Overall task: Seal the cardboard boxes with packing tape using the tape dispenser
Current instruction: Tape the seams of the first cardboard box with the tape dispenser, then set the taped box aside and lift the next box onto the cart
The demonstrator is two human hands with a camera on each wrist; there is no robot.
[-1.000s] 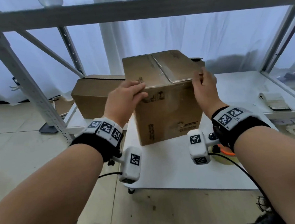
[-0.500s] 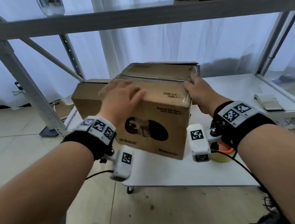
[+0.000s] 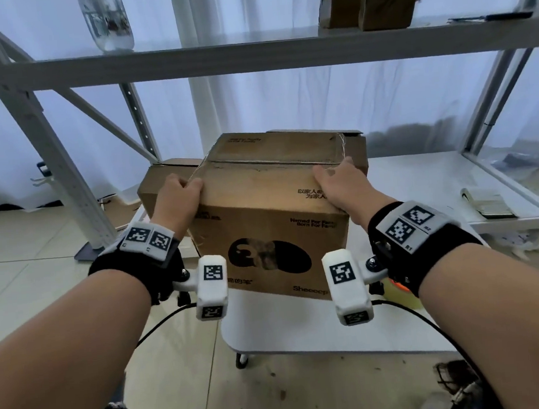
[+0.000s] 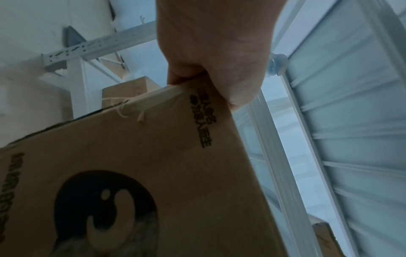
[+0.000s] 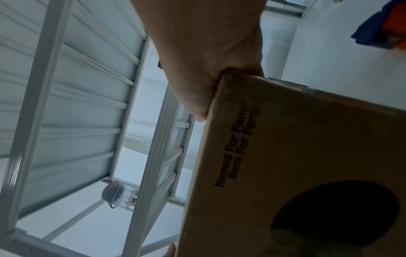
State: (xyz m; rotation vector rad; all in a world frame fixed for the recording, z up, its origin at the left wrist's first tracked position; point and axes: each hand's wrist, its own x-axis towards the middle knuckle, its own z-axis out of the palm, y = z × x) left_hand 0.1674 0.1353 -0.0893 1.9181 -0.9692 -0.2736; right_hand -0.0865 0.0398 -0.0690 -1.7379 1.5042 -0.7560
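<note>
A brown cardboard box [image 3: 274, 236] with a black oval logo on its near face stands on the white table [image 3: 305, 335]. Shiny clear tape runs along its top seam. My left hand [image 3: 179, 196] grips the box's upper left corner, fingers over the top edge, as the left wrist view of that hand [image 4: 208, 52] also shows. My right hand [image 3: 338, 182] grips the upper right corner the same way. The tape dispenser [image 3: 398, 292], orange and yellow, lies on the table mostly hidden behind my right wrist.
A second brown box [image 3: 159, 184] sits behind the first at its left. A notebook [image 3: 486, 206] lies on the low shelf at the right. The steel rack's upper shelf [image 3: 248, 56] carries small boxes [image 3: 371, 3] and a clear bottle [image 3: 105, 19].
The box has been turned and tipped so its logo face now points at me. Both hands shifted from its sides to its two upper near corners.
</note>
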